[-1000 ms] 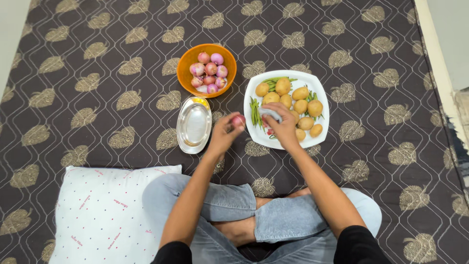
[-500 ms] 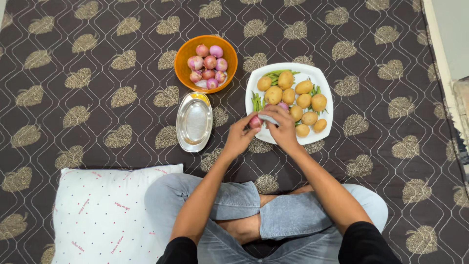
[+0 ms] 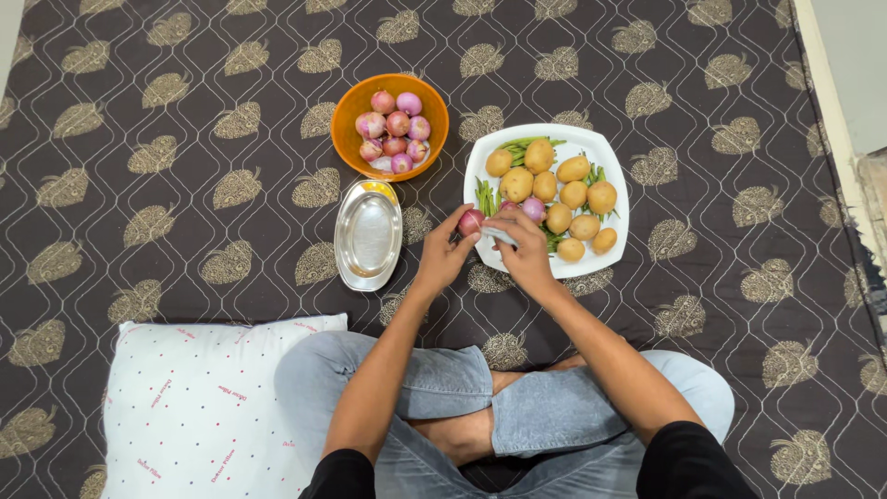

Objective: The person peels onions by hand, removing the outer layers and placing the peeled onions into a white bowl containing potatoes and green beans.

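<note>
My left hand [image 3: 443, 254] pinches a small red onion [image 3: 470, 220] at the left edge of the white square plate [image 3: 605, 152]. My right hand [image 3: 522, 249] is closed on a small silvery blade-like tool [image 3: 499, 234], its tip against the onion. Another purple onion [image 3: 533, 208] lies on the plate among several potatoes [image 3: 573, 196] and green beans [image 3: 484, 195].
An orange bowl [image 3: 356, 102] of small red onions stands at the back left of the plate. An oval steel dish [image 3: 368, 235] lies left of my hands. A white pillow [image 3: 208, 407] rests by my crossed legs. Everything sits on a dark quilted bedcover.
My left hand brought the onion right, from beside the steel dish to the plate's edge. My right hand's tool now meets the onion.
</note>
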